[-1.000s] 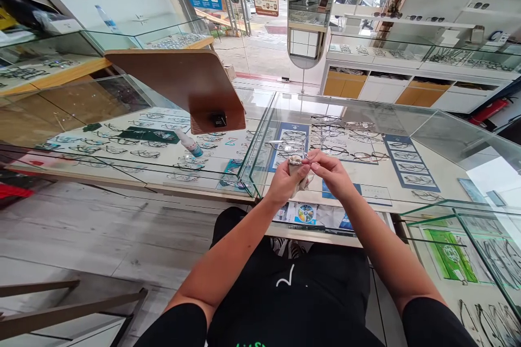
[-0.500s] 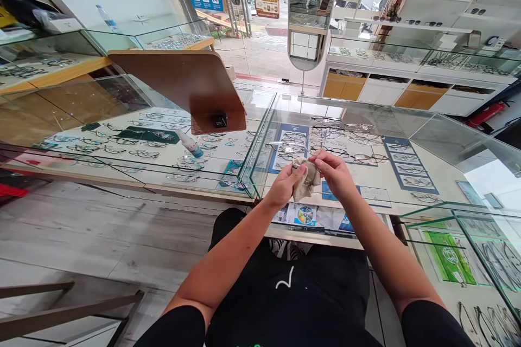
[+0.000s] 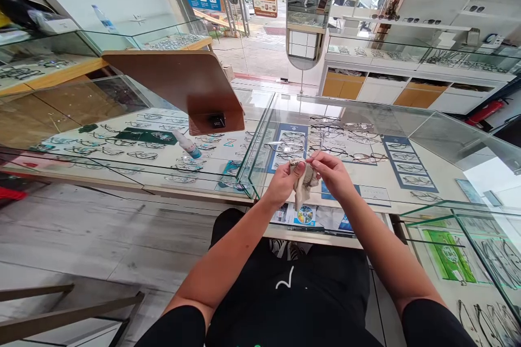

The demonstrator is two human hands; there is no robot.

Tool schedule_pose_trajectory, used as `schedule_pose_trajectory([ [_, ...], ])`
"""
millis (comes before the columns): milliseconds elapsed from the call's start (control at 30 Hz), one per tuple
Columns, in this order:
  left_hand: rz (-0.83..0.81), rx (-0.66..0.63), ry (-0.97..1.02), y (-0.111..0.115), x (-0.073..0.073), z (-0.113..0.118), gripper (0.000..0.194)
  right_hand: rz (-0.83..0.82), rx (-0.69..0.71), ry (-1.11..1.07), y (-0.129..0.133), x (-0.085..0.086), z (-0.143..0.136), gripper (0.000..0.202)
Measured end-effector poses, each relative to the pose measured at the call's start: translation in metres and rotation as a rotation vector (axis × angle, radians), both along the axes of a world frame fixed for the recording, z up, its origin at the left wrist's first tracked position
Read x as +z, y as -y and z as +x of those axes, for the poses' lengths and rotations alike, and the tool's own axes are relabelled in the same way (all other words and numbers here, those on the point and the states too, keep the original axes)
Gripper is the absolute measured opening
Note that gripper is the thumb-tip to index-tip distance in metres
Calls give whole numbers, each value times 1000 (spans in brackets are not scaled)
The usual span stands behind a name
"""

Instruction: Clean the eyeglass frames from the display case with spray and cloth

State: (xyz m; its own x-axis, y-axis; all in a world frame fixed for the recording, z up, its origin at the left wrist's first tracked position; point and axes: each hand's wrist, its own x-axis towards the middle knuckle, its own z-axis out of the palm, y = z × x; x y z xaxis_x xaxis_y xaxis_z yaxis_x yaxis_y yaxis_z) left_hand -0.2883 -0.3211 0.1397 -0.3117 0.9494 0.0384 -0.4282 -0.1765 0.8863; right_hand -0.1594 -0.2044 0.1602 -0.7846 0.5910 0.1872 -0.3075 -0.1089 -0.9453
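Note:
A crumpled beige cloth [image 3: 302, 191] hangs from my left hand [image 3: 281, 183], whose thumb and fingers are closed on it over the glass counter. Against the cloth shows a thin dark curved line, which looks like the rim of a pair of eyeglasses [image 3: 312, 177]; most of it is hidden by cloth and fingers. My right hand [image 3: 331, 172] sits just to the right, thumb and fingertips pinched at the thin frame. Both hands are close together.
Below my hands, the glass display case [image 3: 260, 195] holds rows of spectacle frames. A spray bottle [image 3: 188, 145] and a brown tilted board [image 3: 175, 81] stand to the left. A second glass case [image 3: 431, 222] is at the right, and a standing mirror [image 3: 306, 38] rises ahead.
The cloth was bunched around the thing between my hands; now it hangs lower and more open from my left hand. My right fingers have shifted slightly left.

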Motion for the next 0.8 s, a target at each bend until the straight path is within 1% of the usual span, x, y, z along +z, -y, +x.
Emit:
schedule_pose_trajectory([
  [133,29,-14,3,2,3,1,56,-9,-34,-18,-3,1,0,27],
  [200,16,-11,-10,3,3,3,56,-14,-29,-31,-4,0,-1,25],
  [333,-34,52,-7,1,3,7,61,-6,26,-25,-4,-3,-3,28],
  [433,-42,91,2,-1,3,10,63,-10,54,-10,-2,-2,-3,30],
  [567,-38,60,37,0,6,11,71,-16,19,12,0,3,-2,34],
  [700,-3,25,24,4,5,10,64,-21,-23,22,-1,5,-1,34],
  [800,-17,35,-11,5,4,9,61,-31,-8,15,-2,2,-2,33],
])
